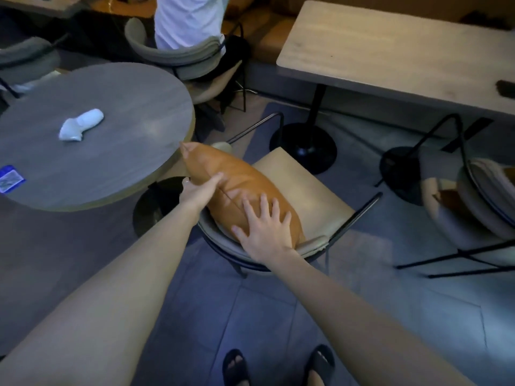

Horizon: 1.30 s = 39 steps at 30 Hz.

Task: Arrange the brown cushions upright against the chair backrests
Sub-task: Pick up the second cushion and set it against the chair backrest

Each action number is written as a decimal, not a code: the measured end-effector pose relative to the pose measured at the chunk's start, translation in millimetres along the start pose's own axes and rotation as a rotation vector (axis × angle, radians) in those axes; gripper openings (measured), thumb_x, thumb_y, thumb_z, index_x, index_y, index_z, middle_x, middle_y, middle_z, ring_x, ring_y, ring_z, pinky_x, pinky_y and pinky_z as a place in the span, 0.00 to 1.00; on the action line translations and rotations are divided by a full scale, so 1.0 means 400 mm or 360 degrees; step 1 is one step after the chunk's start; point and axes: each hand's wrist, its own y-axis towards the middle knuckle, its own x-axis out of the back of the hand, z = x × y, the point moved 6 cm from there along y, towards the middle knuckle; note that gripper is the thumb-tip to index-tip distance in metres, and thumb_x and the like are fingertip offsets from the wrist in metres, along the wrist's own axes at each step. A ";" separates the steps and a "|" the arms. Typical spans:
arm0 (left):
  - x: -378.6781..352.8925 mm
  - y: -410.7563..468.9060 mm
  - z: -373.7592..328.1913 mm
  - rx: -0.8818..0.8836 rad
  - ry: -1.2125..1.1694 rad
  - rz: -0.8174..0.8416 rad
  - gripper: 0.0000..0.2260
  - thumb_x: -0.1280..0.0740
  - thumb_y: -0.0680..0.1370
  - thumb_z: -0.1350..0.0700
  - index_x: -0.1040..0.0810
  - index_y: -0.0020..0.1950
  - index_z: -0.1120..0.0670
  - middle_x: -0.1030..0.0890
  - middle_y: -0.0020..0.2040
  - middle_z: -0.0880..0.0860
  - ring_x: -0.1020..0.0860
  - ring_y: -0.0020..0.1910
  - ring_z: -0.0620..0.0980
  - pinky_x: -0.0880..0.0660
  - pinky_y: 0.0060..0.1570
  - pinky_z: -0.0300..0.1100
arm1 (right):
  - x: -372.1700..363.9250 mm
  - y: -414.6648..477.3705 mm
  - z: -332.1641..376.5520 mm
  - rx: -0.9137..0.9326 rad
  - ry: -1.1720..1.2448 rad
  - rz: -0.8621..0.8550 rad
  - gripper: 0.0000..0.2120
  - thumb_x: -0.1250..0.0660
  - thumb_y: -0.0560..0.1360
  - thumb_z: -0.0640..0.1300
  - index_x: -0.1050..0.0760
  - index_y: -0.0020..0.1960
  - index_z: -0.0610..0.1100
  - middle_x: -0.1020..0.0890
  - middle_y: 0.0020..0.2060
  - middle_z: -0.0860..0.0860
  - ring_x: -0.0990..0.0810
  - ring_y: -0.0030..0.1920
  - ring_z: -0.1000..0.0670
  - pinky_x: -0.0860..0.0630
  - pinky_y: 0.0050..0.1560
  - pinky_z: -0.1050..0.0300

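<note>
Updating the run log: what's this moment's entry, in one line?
stage: propping | brown cushion: on chair, against backrest | left hand: at its edge | right hand: flat on it

Your left hand (198,190) hides its fingers behind the brown cushion (242,188), so you cannot tell how they hold it. The cushion's lower edge sinks behind the chair backrest (312,245). At the right edge, a second chair (479,201) is cut off and smeared, with only a brown scrap (452,197) showing on its seat. The blue card (9,178) on the round table (111,151) is too blurred to read.
</note>
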 end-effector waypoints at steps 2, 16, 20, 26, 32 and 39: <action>-0.015 0.032 0.011 -0.0014 -0.0032 0.0035 0.52 0.25 0.70 0.36 0.50 0.83 0.53 0.33 0.78 0.57 0.31 0.73 0.59 0.33 0.69 0.53 | -0.005 -0.001 0.000 -0.0017 -0.0025 -0.0071 0.34 0.50 0.81 0.66 0.55 0.82 0.55 0.51 0.82 0.42 0.52 0.80 0.34 0.47 0.73 0.27; -0.072 0.094 0.079 0.0024 -0.0028 -0.0053 0.63 0.24 0.55 0.28 0.54 0.82 0.40 0.44 0.81 0.57 0.38 0.76 0.64 0.37 0.72 0.64 | -0.081 -0.173 -0.259 -0.1023 0.1412 -0.0800 0.18 0.41 0.82 0.39 0.27 0.71 0.42 0.24 0.66 0.43 0.25 0.64 0.43 0.31 0.64 0.51; -0.075 0.111 0.087 0.0070 -0.0057 -0.0030 0.59 0.22 0.62 0.32 0.53 0.83 0.44 0.45 0.81 0.57 0.38 0.76 0.60 0.36 0.72 0.58 | -0.176 -0.185 -0.294 -0.1589 0.1690 -0.0753 0.39 0.30 0.75 0.46 0.45 0.81 0.47 0.36 0.76 0.41 0.33 0.72 0.36 0.33 0.69 0.39; -0.079 0.125 0.091 0.0124 -0.0090 0.0025 0.63 0.22 0.57 0.30 0.53 0.83 0.44 0.45 0.82 0.56 0.37 0.76 0.59 0.36 0.72 0.58 | -0.282 -0.106 -0.286 -0.1683 0.2444 -0.0342 0.51 0.32 0.77 0.54 0.71 0.80 0.54 0.31 0.70 0.47 0.26 0.66 0.34 0.19 0.53 0.32; -0.124 0.097 0.080 0.0101 -0.0101 -0.0053 0.55 0.23 0.66 0.34 0.50 0.83 0.48 0.41 0.80 0.56 0.35 0.74 0.59 0.34 0.70 0.54 | -0.275 -0.080 -0.358 -0.1561 0.2221 -0.0314 0.52 0.32 0.78 0.54 0.72 0.80 0.49 0.31 0.72 0.41 0.24 0.63 0.35 0.16 0.45 0.33; -0.245 0.076 0.040 0.0188 -0.0189 -0.0032 0.63 0.22 0.56 0.29 0.48 0.83 0.50 0.38 0.78 0.57 0.33 0.72 0.59 0.32 0.68 0.54 | -0.184 -0.019 -0.544 -0.1467 0.2194 -0.0203 0.48 0.26 0.73 0.56 0.54 0.79 0.43 0.31 0.71 0.42 0.21 0.60 0.34 0.18 0.25 0.43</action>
